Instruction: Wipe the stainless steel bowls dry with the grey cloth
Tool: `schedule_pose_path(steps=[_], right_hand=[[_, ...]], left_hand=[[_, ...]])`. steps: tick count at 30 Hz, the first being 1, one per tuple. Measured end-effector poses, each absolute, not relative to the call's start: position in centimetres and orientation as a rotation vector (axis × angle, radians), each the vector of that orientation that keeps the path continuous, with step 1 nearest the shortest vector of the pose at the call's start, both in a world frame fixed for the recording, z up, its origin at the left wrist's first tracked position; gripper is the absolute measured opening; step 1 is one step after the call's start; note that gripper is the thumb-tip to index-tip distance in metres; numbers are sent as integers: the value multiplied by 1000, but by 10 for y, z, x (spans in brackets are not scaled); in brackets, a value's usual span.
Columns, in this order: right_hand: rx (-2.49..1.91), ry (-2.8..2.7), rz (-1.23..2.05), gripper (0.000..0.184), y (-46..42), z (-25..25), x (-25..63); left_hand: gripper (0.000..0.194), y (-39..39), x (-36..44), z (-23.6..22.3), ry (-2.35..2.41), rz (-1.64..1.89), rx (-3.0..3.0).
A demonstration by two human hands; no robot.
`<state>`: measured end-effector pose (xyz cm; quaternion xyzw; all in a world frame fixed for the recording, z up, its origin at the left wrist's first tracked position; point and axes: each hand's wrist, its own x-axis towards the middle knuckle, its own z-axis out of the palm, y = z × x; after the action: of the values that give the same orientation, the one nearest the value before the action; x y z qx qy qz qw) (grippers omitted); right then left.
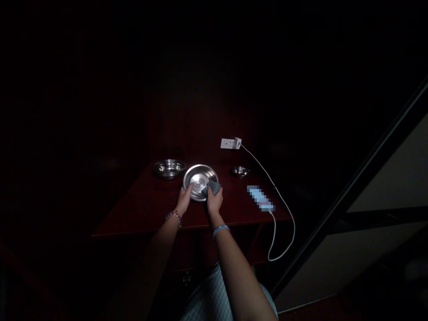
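Observation:
A shiny steel bowl [199, 173] is tilted toward me above the dark red table. My left hand [183, 198] grips its lower left rim, with the thumb over the inside edge. At the lower right rim, my right hand [215, 200] is closed on a grey cloth [212, 187], which is pressed against the bowl's inner side. Behind and to the left, several nested steel bowls [169, 168] rest on the table. One small steel bowl [240, 172] sits to the right of the held bowl.
On the table [133, 214], a phone [261, 198], blurred out, lies at the right. Its white cable [293, 218] loops past the table's front edge and up to a charger [237, 142] in the wall socket [226, 143]. The surroundings are very dark.

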<state>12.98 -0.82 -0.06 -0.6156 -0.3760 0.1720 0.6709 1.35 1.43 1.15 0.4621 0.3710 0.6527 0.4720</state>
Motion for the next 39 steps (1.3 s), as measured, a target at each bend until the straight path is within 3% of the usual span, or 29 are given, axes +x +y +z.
schedule_pose_path(steps=[5, 39], right_hand=[[-1390, -847, 393, 24, -8, 0, 129], [-1404, -856, 408, 23, -11, 2, 129]], left_hand=[[31, 16, 14, 11, 927, 1594, 1148], [28, 22, 15, 6, 949, 1638, 1123]])
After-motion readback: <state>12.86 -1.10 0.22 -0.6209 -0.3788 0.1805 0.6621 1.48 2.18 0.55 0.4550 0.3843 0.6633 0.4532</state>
